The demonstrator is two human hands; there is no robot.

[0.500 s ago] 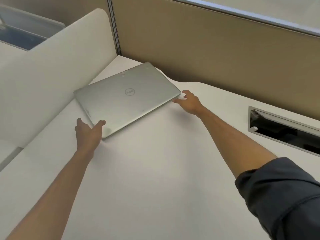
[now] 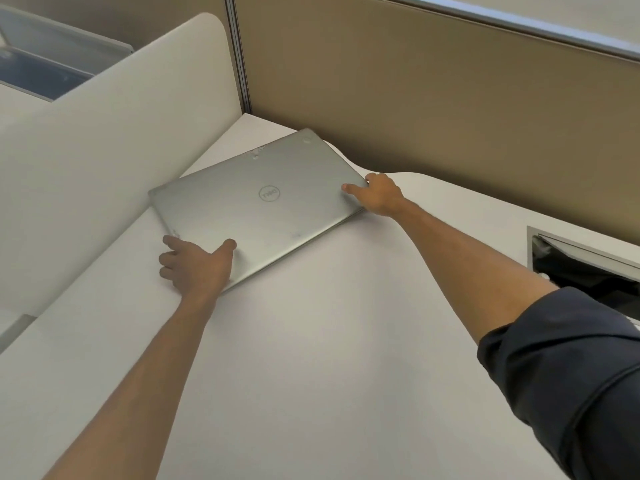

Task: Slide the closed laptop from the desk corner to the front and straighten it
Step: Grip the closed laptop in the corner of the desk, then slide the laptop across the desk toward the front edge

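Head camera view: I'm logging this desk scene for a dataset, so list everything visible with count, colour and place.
Closed silver metal laptop: one, silver, far desk corner, lying askew.
White desk top: one, white, fills the foreground.
White curved divider panel: one, off-white, along the desk's left edge.
Tan fabric partition wall: one, tan, behind the desk.
Rectangular cable opening: one, dark, grey-framed, desk's right side.
Left hand: one, on the laptop's near corner, thumb on the lid.
Right hand: one, at the laptop's right corner.
Dark blue sleeve: one, right arm.

Closed silver laptop (image 2: 256, 206) lies flat, skewed, in the desk corner.
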